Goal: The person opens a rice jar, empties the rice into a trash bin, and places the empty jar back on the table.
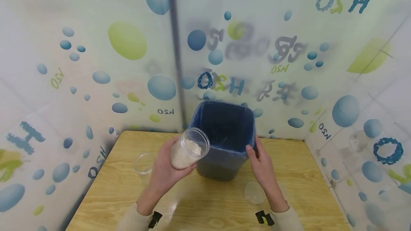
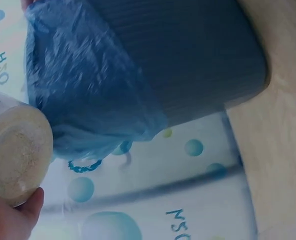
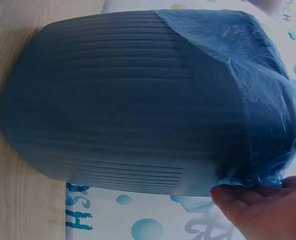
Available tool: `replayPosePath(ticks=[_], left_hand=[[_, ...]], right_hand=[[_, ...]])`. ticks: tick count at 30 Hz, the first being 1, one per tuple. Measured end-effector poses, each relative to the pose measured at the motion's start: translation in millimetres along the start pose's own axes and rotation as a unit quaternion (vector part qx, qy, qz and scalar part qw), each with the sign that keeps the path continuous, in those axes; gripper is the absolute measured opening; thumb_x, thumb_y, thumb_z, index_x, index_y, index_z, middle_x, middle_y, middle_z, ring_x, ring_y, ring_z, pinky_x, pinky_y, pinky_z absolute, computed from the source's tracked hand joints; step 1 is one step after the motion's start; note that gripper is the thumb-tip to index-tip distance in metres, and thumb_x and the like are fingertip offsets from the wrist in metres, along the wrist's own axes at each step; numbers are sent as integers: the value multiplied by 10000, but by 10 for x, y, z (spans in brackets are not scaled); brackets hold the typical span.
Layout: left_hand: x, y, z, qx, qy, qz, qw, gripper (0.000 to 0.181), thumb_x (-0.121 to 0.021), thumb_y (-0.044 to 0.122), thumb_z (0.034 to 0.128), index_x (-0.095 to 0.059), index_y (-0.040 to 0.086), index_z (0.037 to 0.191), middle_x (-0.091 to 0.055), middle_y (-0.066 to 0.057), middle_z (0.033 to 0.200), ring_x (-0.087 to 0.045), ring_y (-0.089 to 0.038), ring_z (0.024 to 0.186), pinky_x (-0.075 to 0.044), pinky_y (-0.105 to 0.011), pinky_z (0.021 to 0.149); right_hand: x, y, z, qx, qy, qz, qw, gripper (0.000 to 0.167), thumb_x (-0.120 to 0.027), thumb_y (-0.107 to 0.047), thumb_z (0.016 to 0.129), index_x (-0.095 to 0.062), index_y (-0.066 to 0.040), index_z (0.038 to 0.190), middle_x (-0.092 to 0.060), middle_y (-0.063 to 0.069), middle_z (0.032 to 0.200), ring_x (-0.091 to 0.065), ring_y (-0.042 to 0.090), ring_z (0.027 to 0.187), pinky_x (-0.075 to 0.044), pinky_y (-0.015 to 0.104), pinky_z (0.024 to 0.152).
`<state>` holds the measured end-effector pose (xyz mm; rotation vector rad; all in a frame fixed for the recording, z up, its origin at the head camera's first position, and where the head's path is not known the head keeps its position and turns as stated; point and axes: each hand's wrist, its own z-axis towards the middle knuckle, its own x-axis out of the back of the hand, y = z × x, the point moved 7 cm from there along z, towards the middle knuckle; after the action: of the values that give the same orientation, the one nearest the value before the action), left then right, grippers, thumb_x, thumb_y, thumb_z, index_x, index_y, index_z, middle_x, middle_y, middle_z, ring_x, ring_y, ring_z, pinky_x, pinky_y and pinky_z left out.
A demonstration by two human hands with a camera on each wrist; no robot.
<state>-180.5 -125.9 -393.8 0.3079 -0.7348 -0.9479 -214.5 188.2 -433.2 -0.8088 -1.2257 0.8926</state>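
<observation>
My left hand [image 1: 163, 170] grips a clear plastic jar [image 1: 189, 149] partly filled with white, rice-like grains [image 1: 194, 147]. The jar is uncovered and tilts with its mouth toward the bin. Its round base [image 2: 18, 155] faces the left wrist view. A dark grey trash bin [image 1: 218, 168] stands upright, lined with a blue plastic bag [image 1: 224, 152] folded over its rim. At the bin's right front corner my right hand [image 1: 264, 168] pinches the rim and bag, thumb on top. Some of its fingers are hidden behind the bin in the head view.
Left of the jar, a second clear container [image 1: 144, 164] stands on the wooden table [image 1: 205, 206], partly behind my left wrist. A clear round lid [image 1: 254, 193] lies by my right forearm. A patterned curtain [image 1: 128, 81] hangs close behind the bin and on both sides.
</observation>
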Motion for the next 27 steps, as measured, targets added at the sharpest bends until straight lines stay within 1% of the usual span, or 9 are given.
replayPosePath(ticks=[3, 7, 9, 12, 15, 17, 21, 27], left_hand=[[59, -1, 110, -171, 55, 223, 9996, 963, -986, 244, 590, -526, 38, 1410, -562, -168, 1324, -575, -333, 1155, -514, -496, 891], [138, 5, 254, -469, 62, 526, 9975, 948, -987, 247, 594, -531, 30, 1397, -536, -204, 1293, -568, -360, 1129, -531, -541, 866], [174, 15, 331, -644, 50, 722, 9953, 936, -986, 255, 594, -539, 27, 1384, -546, -213, 1264, -572, -379, 1098, -537, -555, 854], [209, 33, 453, -943, 39, 1042, 9901, 934, -993, 268, 595, -551, 15, 1379, -569, -233, 1254, -585, -413, 1074, -547, -575, 841], [224, 37, 560, -1147, -9, 1240, 9856, 933, -1001, 260, 593, -552, 2, 1369, -581, -237, 1259, -584, -431, 1079, -536, -584, 856], [221, 41, 619, -1240, -44, 1341, 9832, 941, -1004, 259, 589, -546, -1, 1369, -582, -243, 1251, -582, -435, 1080, -531, -585, 857], [182, 47, 717, -1304, -212, 1503, 9798, 956, -1005, 266, 597, -539, 12, 1392, -566, -238, 1250, -570, -432, 1091, -520, -587, 873], [119, 69, 805, -1372, -363, 1631, 9763, 966, -1010, 219, 602, -527, 16, 1413, -555, -243, 1281, -559, -447, 1112, -504, -595, 914]], right_hand=[[-8, 7, 9, 89, -34, 106, 9999, 671, -454, -372, 1114, -202, -52, 1648, -256, 199, 1672, -343, 391, 1491, -358, 542, 1153], [-19, 26, 22, 142, -88, 231, 9996, 663, -451, -366, 1116, -200, -67, 1652, -250, 197, 1677, -324, 393, 1502, -343, 545, 1159], [-23, 33, 25, 156, -102, 253, 9995, 658, -452, -361, 1117, -203, -72, 1653, -255, 200, 1675, -326, 398, 1500, -342, 556, 1158], [-21, 42, 24, 148, -93, 254, 9995, 654, -458, -353, 1116, -207, -78, 1653, -261, 205, 1671, -335, 401, 1494, -349, 565, 1153], [-23, 46, 22, 127, -100, 249, 9996, 653, -460, -350, 1115, -206, -81, 1654, -263, 210, 1669, -340, 404, 1490, -355, 567, 1149], [-20, 48, 21, 114, -89, 234, 9996, 655, -461, -353, 1115, -207, -80, 1653, -266, 217, 1666, -345, 410, 1486, -359, 570, 1145], [-12, 37, 15, 103, -86, 244, 9996, 649, -458, -345, 1116, -207, -83, 1654, -263, 219, 1667, -338, 417, 1488, -355, 576, 1144], [-22, 19, 13, 143, -172, 366, 9991, 641, -452, -338, 1120, -197, -102, 1659, -245, 193, 1680, -312, 402, 1506, -337, 563, 1155]])
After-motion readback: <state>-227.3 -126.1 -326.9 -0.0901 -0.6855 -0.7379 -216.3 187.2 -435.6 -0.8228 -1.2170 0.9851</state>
